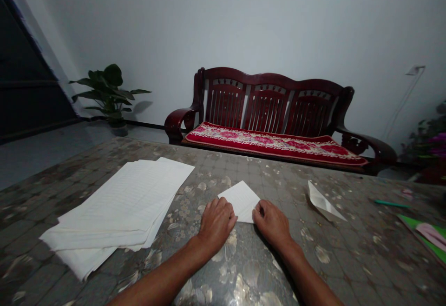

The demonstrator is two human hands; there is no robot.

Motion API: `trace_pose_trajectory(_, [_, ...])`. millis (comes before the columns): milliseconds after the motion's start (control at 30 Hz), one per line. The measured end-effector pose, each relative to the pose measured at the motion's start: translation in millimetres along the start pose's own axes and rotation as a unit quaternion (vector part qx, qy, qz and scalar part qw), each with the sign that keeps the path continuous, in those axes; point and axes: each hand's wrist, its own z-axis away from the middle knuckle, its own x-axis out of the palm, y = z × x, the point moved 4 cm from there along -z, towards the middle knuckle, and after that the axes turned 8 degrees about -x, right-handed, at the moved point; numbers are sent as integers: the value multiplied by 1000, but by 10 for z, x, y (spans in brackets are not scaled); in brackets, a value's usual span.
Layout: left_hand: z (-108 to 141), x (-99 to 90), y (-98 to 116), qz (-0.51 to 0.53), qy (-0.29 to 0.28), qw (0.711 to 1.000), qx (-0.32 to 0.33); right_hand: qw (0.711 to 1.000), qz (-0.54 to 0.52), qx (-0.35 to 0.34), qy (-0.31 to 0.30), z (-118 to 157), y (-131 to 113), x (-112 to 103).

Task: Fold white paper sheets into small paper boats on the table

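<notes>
Beside the hands, a loose stack of white lined paper sheets (118,199) is laid to the left, well apart from them. To the right, a folded white paper piece (322,202) lies nearer, with a slim green pen (390,203) beyond it. At the right edge, a green sheet (416,231) is partly covered by a pink paper strip (432,236). Nothing is seen standing between the hands and the paper they touch.

The surface is a grey mottled tabletop (244,171) under a glossy, floral-patterned cover. Beyond it, a dark red wooden sofa (268,106) with a red floral cushion (275,143) is set against a pale grey wall (244,27). A green potted plant (108,94) stands on the floor to the left of the sofa.

A small folded white paper (241,201) is placed near the middle of the tabletop's near side, between the hands. Its top corner is pointed away, toward the sofa, and its long axis runs roughly front to back. The left hand (216,224) and right hand (272,223) are held apart, one at each side, with their fingers against the paper; whether either is clamped on it cannot be told.
</notes>
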Motion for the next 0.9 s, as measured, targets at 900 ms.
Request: trace_pose_trajectory(900, [-21,-45,67,-34,-56,998,-21,997,62,20,-37,-50,-64,-18])
